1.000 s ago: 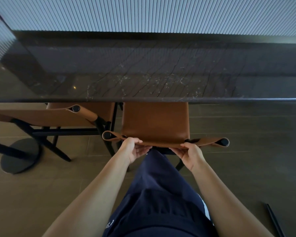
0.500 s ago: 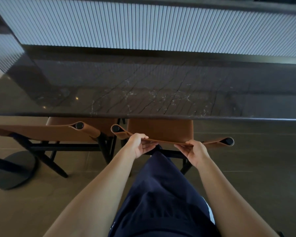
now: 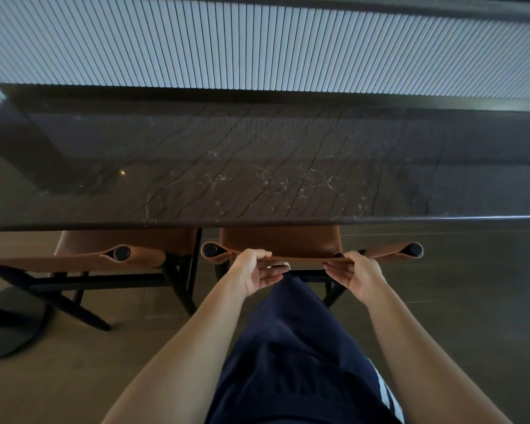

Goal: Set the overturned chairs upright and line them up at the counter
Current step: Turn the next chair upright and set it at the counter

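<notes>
Two brown leather chairs with black frames stand upright at the dark marble counter [image 3: 257, 166]. The right chair [image 3: 282, 240] is directly in front of me, its seat mostly hidden under the counter edge. My left hand [image 3: 254, 270] holds the top of its backrest near the left end, thumb over the leather and fingers beneath. My right hand [image 3: 357, 272] holds the same backrest near the right end in the same way. The left chair [image 3: 129, 240] stands close beside it, also tucked under the counter.
A round black pedestal base [image 3: 10, 328] sits on the tiled floor at the far left. A ribbed pale panel [image 3: 257, 44] runs behind the counter. My dark-trousered leg [image 3: 288, 347] is just behind the right chair. Open floor lies to the right.
The right chair has slid forward under the counter, so less of its seat shows. Both hands stayed on its backrest and moved with it.
</notes>
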A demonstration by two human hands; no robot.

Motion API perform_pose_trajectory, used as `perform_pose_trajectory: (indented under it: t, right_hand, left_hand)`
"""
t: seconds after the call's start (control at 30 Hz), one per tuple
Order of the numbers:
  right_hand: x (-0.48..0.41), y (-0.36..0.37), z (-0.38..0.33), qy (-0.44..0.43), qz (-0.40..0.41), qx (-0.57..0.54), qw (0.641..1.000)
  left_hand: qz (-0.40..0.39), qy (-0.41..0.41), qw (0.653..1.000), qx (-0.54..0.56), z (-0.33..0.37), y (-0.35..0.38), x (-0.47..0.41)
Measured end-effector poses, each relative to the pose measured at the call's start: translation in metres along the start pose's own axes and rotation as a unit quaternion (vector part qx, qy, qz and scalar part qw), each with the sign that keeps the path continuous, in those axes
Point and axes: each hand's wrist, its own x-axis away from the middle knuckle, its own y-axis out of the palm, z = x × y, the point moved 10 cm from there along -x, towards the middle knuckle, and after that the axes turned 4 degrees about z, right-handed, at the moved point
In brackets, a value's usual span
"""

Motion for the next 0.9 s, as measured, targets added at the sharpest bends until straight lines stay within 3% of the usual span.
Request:
perform_pose_trajectory:
  t: [0.4, 0.63, 0.9]
  right_hand:
    - [0.012, 0.013, 0.007, 0.034, 0.017, -0.029, 0.999]
    - [0.031, 0.039, 0.04, 0.072, -0.062, 0.04, 0.995]
    - [0.045, 0.045, 0.037, 0.077, -0.097, 0.036, 0.992]
  left_hand:
    - [0.027, -0.024, 0.996, 0.08, 0.012, -0.001, 0.015]
    - [0.082, -0.009, 0.994, 0.075, 0.028, -0.047, 0.02]
    - [0.105, 0.008, 0.989, 0.109, 0.035, -0.051, 0.028]
